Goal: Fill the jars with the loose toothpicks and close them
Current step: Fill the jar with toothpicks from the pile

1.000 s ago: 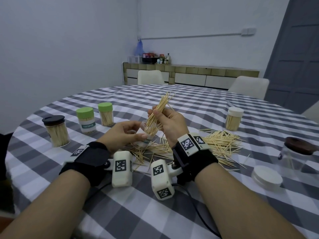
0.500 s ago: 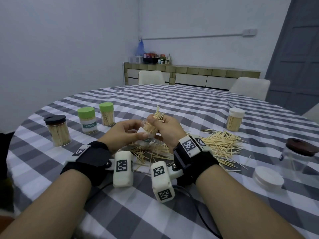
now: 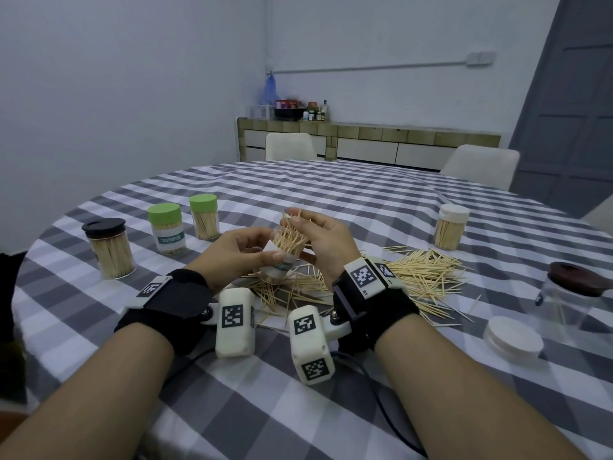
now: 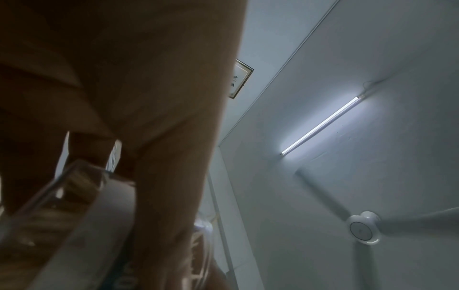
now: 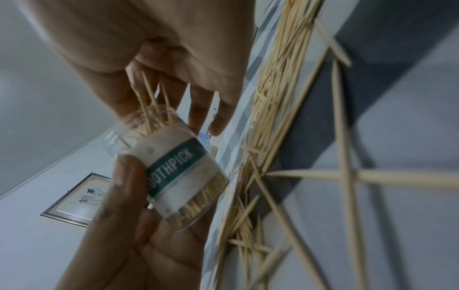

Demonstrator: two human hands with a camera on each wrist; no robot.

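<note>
Toothpicks [image 3: 292,235] now sunk in jar [image 3: 277,265], hand [image 3: 326,242] hiding its rim.

Around my checked tablecloth [image 3: 381,200]: white walls [image 3: 132,78], tiled sideboard [image 3: 365,137], two white chairs [image 3: 477,164], grey door [image 3: 570,94], ceiling fan [image 4: 365,227], tube light [image 4: 320,125].

Bare forearms, black wrist straps [image 3: 172,303], white cam pods [image 3: 235,322] w/ square b&w markers, black cables [image 3: 381,403]

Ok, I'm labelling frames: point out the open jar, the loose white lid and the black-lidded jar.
open jar [image 5: 174,168]: right wrist view, on its TOOTHPICK label.
white lid [image 3: 512,338]: head view, on its flat top.
black-lidded jar [image 3: 111,254]: head view, on its clear wall.
</note>
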